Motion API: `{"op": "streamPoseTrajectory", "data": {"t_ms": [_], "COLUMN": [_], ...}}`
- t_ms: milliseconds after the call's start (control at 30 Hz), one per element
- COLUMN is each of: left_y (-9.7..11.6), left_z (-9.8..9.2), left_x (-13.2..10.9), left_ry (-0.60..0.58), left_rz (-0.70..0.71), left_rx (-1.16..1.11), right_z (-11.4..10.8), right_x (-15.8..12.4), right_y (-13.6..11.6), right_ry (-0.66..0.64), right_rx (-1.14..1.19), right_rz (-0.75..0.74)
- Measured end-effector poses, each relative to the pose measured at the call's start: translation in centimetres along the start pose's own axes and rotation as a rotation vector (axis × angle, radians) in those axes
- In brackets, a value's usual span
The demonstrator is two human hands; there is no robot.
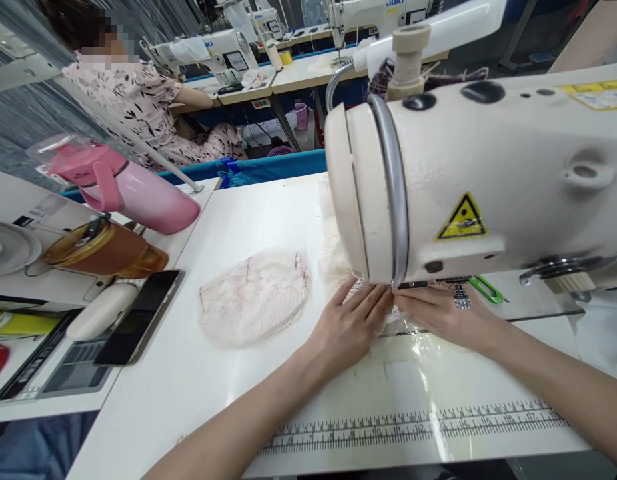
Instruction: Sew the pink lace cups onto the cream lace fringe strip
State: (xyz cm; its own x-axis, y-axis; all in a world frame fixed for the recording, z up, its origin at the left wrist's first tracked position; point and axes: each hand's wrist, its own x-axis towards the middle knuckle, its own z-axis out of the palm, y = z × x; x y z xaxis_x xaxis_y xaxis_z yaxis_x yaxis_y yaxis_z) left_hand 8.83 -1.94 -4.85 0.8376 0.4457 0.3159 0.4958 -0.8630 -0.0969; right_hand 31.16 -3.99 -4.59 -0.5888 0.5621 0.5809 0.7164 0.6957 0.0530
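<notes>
1. Left grip (349,327) lies palm down beneath the head of a sewing machine (493,153), fingers stretched forward and slightly parted on pale fabric (333,259); its thumb is hidden, so whether it pinches the cloth cannot be told.
2. Right grip (444,313) meets it from the other side, fingers close together and pointing inward, tips near the fingers opposite; the machine covers part of the view, and whether they press or pinch cannot be told.
3. Pale fabric sits under the fingers at the machine's front end and runs on beyond them, along the left side of the head.
4. Left of both, well apart, a gathered piece of cloth (256,300) with reddish lines lies on the white surface (263,217); a printed ruler (413,427) runs along the near edge, below the wrists.
5. Just beyond the right grip rests a green tool (488,290); at far left are a dark phone (138,320), a white rounded object (101,312), a brown cup (101,250) and a pink bottle (151,197).
6. Across the room, another person (133,107) in floral clothing sits at work near a second machine (231,57).
</notes>
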Motion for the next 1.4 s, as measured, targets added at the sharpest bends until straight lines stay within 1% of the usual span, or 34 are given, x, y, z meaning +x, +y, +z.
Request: {"op": "streamPoseTrajectory", "data": {"t_ms": [67, 133, 267, 367, 500, 700, 800, 1000, 1167, 1300, 1400], "left_y": [-0.3, -0.7, -1.5, -1.9, -2.3, -2.4, -2.2, -1.8, -1.2, -0.8, -0.6], "left_z": [0.0, -0.2, -0.7, -0.9, -0.9, -0.7, -0.7, -0.4, -0.2, -0.2, -0.4], "left_x": [-0.2, -0.3, -0.3, -0.2, -0.1, 0.1, 0.2, -0.1, -0.2, -0.1, 0.1], "left_ry": [0.021, 0.019, -0.004, 0.013, 0.04, 0.044, 0.043, -0.001, -0.049, -0.024, -0.004], "left_rz": [0.066, 0.104, 0.129, 0.131, 0.131, 0.119, 0.108, 0.06, 0.017, 0.001, -0.009], "left_rx": [0.012, 0.013, -0.001, -0.032, -0.07, -0.048, -0.03, -0.006, 0.042, 0.059, 0.063], "right_z": [0.1, 0.1, 0.3, 0.7, 0.9, 0.7, 0.8, 1.0, 1.2, 1.0, 1.0], "right_x": [-0.1, -0.2, -0.4, -0.5, -0.1, 0.2, 0.1, -0.2, -0.7, -0.9, -1.1], "right_y": [0.0, -0.2, -0.7, -0.7, -0.9, -1.6, -1.7, -1.3, -0.9, -0.7, -0.5], "right_ry": [-0.014, -0.051, -0.122, -0.168, -0.132, -0.113, -0.114, -0.113, -0.114, -0.134, -0.124], "right_rx": [0.011, -0.018, -0.102, -0.104, -0.067, -0.108, -0.123, -0.082, -0.117, -0.153, -0.174], "right_rz": [-0.037, -0.052, -0.068, -0.083, -0.092, -0.053, -0.049, -0.078, -0.091, -0.108, -0.093]}}
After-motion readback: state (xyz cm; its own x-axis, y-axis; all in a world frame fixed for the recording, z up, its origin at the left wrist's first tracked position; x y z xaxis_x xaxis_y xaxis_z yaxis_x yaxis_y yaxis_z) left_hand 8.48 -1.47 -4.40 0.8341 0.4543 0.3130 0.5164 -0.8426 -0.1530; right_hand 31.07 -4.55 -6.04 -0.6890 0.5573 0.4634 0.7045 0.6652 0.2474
